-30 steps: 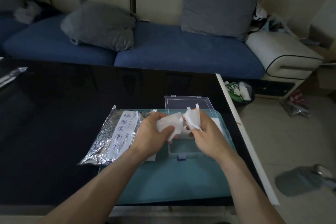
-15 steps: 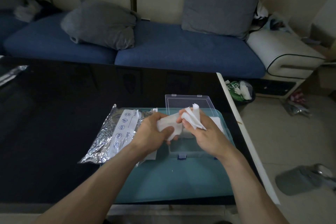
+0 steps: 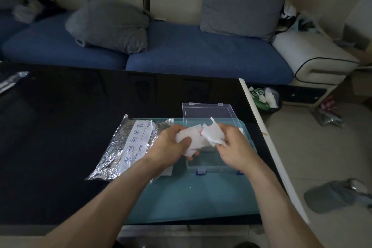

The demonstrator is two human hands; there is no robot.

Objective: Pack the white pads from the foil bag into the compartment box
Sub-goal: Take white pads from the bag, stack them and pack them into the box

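Two hands meet at my frame's centre: left hand [image 3: 168, 148] grips white pads [image 3: 192, 139], right hand [image 3: 234, 145] pinches a torn wrapper [image 3: 213, 134], both above the compartment box [image 3: 211, 164], foil bag [image 3: 128, 145] lying centre-left.

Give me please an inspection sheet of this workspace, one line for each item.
Surface: black table with a teal mat.
Job's things: foil bag flat on the table's left; clear compartment box open, lid back; white pads above it.
Clutter: small bin and slipper on the floor.
Hands: left hand and right hand both hold pads.
Cables: nothing seen.
Surroundings: blue sofa with grey cushions.
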